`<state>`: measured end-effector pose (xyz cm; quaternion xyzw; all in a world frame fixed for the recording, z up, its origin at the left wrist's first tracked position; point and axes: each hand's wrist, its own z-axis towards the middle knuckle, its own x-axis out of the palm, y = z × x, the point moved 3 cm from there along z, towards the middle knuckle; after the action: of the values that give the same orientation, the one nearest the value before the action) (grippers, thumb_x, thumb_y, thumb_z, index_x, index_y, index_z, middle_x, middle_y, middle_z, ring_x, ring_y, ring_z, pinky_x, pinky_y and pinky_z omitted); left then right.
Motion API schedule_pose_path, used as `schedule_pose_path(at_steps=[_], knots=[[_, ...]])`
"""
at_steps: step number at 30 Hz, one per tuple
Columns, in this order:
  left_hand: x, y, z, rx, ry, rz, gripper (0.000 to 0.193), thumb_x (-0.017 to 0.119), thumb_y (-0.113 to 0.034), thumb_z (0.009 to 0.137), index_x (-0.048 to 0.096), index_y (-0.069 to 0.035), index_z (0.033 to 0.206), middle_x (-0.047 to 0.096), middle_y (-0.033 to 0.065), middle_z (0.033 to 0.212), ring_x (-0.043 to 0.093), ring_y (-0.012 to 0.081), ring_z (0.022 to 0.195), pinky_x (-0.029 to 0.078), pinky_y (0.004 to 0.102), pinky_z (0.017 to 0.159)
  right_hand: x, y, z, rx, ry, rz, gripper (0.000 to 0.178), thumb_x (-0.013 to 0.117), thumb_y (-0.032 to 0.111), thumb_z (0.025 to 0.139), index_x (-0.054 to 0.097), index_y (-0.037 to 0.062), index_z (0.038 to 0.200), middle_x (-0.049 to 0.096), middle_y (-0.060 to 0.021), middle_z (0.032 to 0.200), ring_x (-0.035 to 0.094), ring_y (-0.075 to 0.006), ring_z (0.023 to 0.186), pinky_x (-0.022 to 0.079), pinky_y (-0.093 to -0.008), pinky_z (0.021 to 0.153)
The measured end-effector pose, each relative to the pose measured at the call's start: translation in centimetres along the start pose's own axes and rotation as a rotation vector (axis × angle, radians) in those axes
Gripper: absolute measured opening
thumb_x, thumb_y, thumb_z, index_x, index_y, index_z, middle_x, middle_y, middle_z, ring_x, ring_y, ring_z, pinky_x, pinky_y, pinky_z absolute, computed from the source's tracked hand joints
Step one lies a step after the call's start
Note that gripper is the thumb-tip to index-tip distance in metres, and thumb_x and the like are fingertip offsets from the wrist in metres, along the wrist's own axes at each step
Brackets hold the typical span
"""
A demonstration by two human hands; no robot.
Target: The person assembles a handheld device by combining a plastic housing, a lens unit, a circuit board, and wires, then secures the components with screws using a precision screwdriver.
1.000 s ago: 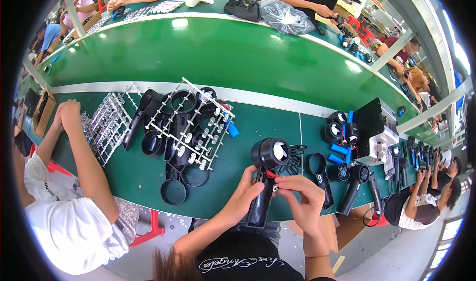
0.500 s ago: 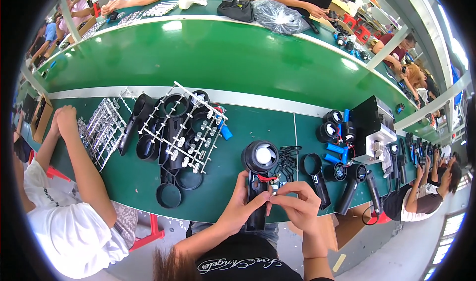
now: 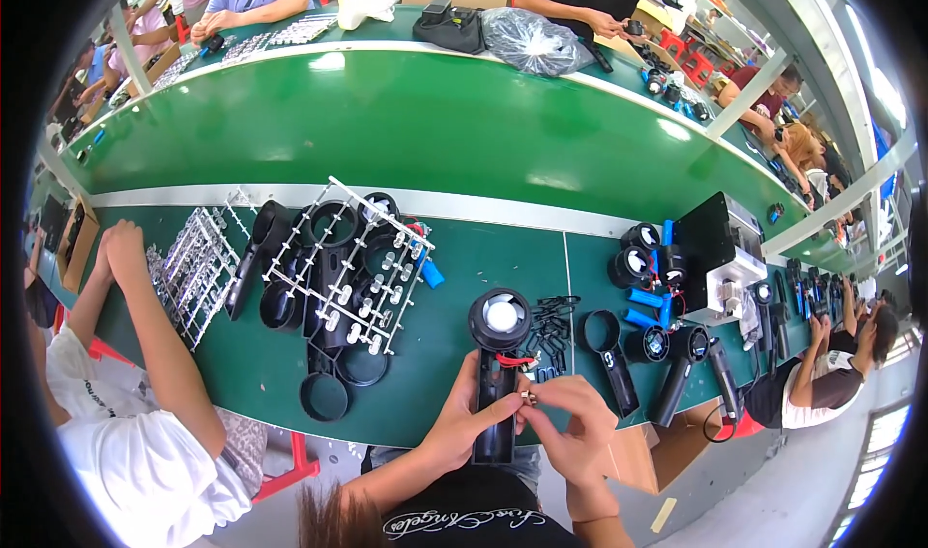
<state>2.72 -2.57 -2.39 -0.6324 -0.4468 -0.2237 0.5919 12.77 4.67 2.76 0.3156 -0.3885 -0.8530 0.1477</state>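
A black handheld fan body (image 3: 496, 403) stands over the near table edge, its handle hollow and its round head (image 3: 500, 318) with a white centre pointing away from me. My left hand (image 3: 466, 422) is wrapped around the handle from the left, thumb across it. Red wires (image 3: 514, 360) come out just below the head. My right hand (image 3: 572, 420) pinches a small, pale metallic piece (image 3: 527, 397) at the handle's right edge, close to my left thumb; its exact kind is too small to make out. Small black parts (image 3: 551, 331) lie in a heap beyond my right hand.
Silvery part frames (image 3: 372, 292) lie over black fan shells (image 3: 324, 393) at left. Rightward are an empty shell (image 3: 606, 350), fan heads with blue cylindrical cells (image 3: 646, 297), and a metal-fronted machine (image 3: 720, 273). A neighbour's arms (image 3: 159, 326) rest at far left; a green partition (image 3: 387, 123) runs behind.
The view has shifted slightly, so the table sits a little lower. My right hand has turned a bit, and the small piece between its fingertips now shows more plainly. My left hand keeps its hold.
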Motion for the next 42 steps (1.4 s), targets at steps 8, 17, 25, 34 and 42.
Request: schedule_pose_path(at_steps=[8, 17, 25, 34, 42], knots=[[0.2, -0.7, -0.1, 0.067, 0.002, 0.028, 0.05, 0.058, -0.006, 0.082, 0.028, -0.01, 0.122, 0.05, 0.0087, 0.095, 0.054, 0.0141, 0.078, 0.046, 0.0273, 0.062, -0.1, 1.3, 0.3, -0.056, 0.056, -0.09, 0.075, 0.07, -0.01, 0.064, 0.026, 0.0085, 0.122, 0.06, -0.0137, 0.087, 0.059, -0.0222, 0.075, 0.047, -0.0299, 0.066], [0.4, -0.6, -0.6, 0.073, -0.006, 0.173, 0.048, 0.054, -0.01, 0.084, 0.028, -0.008, 0.125, 0.049, 0.0097, 0.1, 0.052, 0.0132, 0.086, 0.045, 0.0257, 0.071, 0.1, 1.9, -0.3, -0.149, 0.014, -0.234, 0.058, 0.073, -0.005, 0.064, 0.042, 0.0076, 0.111, 0.063, -0.011, 0.084, 0.061, -0.0231, 0.073, 0.048, -0.0295, 0.064], [-0.5, 1.0, -1.5, 0.167, -0.01, 0.391, 0.059, 0.032, -0.049, 0.091, 0.017, -0.007, 0.129, 0.044, 0.0131, 0.113, 0.047, 0.017, 0.102, 0.039, 0.0293, 0.088, 0.1, 3.5, 0.6, -0.191, -0.024, -0.448, 0.023, 0.079, 0.01, 0.055, 0.066, 0.0123, 0.074, 0.065, 0.0018, 0.085, 0.049, -0.015, 0.068, 0.04, -0.0235, 0.06], [0.3, 0.9, -1.9, 0.264, 0.15, 0.487, 0.071, 0.027, -0.051, 0.09, 0.004, 0.001, 0.133, 0.027, 0.0143, 0.129, 0.032, 0.0199, 0.117, 0.023, 0.0332, 0.099, -0.3, 3.5, 1.0, -0.288, 0.097, -0.534, 0.027, 0.077, 0.01, 0.055, 0.067, 0.0129, 0.08, 0.064, 0.0046, 0.091, 0.048, -0.0144, 0.073, 0.039, -0.0243, 0.063], [1.2, 1.2, -2.1, 0.238, 0.234, 0.417, 0.072, 0.031, -0.047, 0.091, -0.001, 0.001, 0.134, 0.029, 0.017, 0.13, 0.035, 0.0222, 0.118, 0.028, 0.0339, 0.098, -1.1, 4.3, 0.3, -0.321, 0.218, -0.683, 0.031, 0.068, 0.007, 0.058, 0.067, 0.0123, 0.088, 0.063, 0.0037, 0.093, 0.049, -0.0138, 0.075, 0.035, -0.0276, 0.062]])
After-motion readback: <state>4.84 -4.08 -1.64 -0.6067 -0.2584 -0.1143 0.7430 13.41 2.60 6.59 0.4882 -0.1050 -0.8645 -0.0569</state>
